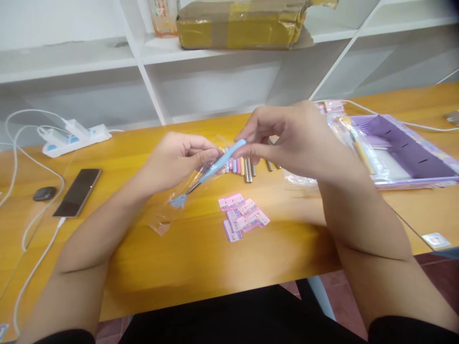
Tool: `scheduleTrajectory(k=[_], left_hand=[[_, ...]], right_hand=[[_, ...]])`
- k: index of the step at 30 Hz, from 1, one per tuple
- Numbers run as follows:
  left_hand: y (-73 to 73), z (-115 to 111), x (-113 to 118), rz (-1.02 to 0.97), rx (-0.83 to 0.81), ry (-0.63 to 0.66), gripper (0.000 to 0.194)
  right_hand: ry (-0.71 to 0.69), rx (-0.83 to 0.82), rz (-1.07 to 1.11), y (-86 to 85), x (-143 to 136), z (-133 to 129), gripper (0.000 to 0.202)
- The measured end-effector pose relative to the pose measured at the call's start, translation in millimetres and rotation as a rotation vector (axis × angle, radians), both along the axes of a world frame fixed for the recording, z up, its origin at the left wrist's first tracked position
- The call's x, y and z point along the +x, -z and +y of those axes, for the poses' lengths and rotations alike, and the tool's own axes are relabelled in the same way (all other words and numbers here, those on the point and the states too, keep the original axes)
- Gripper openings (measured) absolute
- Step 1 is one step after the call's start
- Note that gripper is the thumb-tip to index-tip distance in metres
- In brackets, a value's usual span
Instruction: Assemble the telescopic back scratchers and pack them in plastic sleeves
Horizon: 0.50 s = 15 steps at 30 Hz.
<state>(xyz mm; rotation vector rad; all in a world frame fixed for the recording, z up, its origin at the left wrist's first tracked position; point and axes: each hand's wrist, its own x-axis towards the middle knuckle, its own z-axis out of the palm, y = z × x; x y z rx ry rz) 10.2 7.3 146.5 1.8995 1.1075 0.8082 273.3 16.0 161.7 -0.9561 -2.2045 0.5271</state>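
Above the table [201, 258] we see both hands meet on a blue pen [223, 159] in a clear sleeve [168, 210]: the left hand [175, 160] pinches its middle, the right hand [294, 138] pinches its upper tip. Just behind lies a row of pastel pens [236, 166], and pink cards [242, 216] sit near us. A purple tray [405, 153] rests right, a phone [78, 191] left.
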Motion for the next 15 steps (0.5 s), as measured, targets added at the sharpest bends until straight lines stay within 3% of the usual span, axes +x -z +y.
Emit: scheduleTrajectory(k=[5, 8, 11, 15], left_hand=[[2.9, -8.4, 7.4, -0.184, -0.008, -0.104, 0.040], [4.9, -5.0, 5.5, -0.285, 0.048, -0.156, 0.039], [6.4, -1.3, 1.8, -0.267, 0.110, -0.170, 0.037], [7.3, -1.4, -0.4, -0.159, 0.118, -0.138, 0.044]], right_hand=[[0.059, 0.223, 0.080, 17.3, -19.9, 0.8, 0.033], [-0.068, 0.322, 0.062, 22.3, -27.8, 1.4, 0.029], [-0.188, 0.319, -0.023, 20.2, -29.9, -0.7, 0.033], [-0.089, 0.220, -0.095, 13.5, -26.6, -5.6, 0.039]])
